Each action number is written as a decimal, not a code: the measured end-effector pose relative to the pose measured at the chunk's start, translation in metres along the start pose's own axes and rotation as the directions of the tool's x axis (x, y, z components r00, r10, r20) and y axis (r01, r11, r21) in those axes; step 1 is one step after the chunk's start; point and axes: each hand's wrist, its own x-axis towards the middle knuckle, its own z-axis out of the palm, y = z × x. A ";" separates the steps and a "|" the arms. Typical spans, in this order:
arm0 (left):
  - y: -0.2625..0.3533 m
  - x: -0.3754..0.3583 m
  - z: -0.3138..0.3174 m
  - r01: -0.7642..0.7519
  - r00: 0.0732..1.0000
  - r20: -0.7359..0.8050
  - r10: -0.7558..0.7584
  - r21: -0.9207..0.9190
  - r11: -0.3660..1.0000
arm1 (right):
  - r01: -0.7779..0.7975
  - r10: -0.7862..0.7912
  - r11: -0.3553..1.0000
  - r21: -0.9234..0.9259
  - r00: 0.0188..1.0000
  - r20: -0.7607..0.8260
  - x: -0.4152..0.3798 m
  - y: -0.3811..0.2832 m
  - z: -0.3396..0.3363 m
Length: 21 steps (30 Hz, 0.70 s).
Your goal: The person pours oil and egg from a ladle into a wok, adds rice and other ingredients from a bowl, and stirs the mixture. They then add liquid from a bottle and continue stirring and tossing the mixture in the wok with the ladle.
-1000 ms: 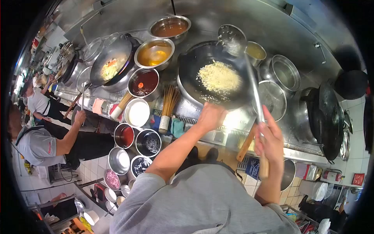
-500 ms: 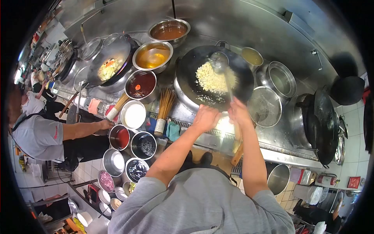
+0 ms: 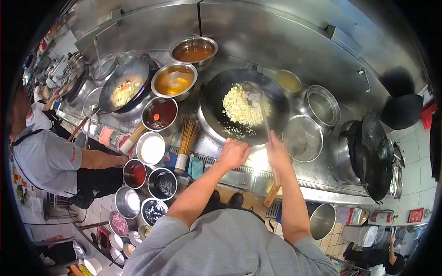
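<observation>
My right hand is closed round the shaft of a long ladle, whose wooden handle end points down toward me. The ladle's bowl lies in pale, rice-like food inside a large black wok. At the wok's near edge, my left hand is closed; what it grips is hidden under the fingers. Small white bits of the food are scattered on the wok's near side.
Left of the wok are bowls of amber liquid and dark red sauce, and a bamboo brush. A strainer lies to the right. A co-worker stands at another wok on the left.
The ladle's bowl has moved down and left within the wok, into the food. The whole view has shifted a little, with the wok now lower and more to the left in the picture.
</observation>
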 end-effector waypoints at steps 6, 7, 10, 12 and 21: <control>0.005 -0.002 -0.003 0.043 0.999 0.026 -0.043 0.003 0.999 | -0.563 0.411 0.684 0.464 0.823 0.392 0.010 -0.044 -0.004; 0.004 -0.001 -0.003 0.046 0.999 0.025 -0.046 0.004 0.999 | -0.534 0.408 0.733 0.422 0.841 0.354 0.016 -0.046 -0.001; 0.002 -0.003 -0.001 0.033 0.999 0.030 -0.034 0.014 0.999 | 0.184 -0.180 0.965 -0.185 0.983 0.037 0.000 -0.019 0.005; 0.002 -0.001 -0.003 0.028 0.999 0.014 -0.029 0.008 1.000 | -0.284 0.252 0.953 0.109 0.937 0.243 -0.021 -0.059 -0.017; 0.000 -0.002 0.000 0.026 1.000 0.001 -0.026 0.026 0.999 | -0.384 0.354 0.899 0.210 0.920 0.168 -0.003 -0.047 -0.035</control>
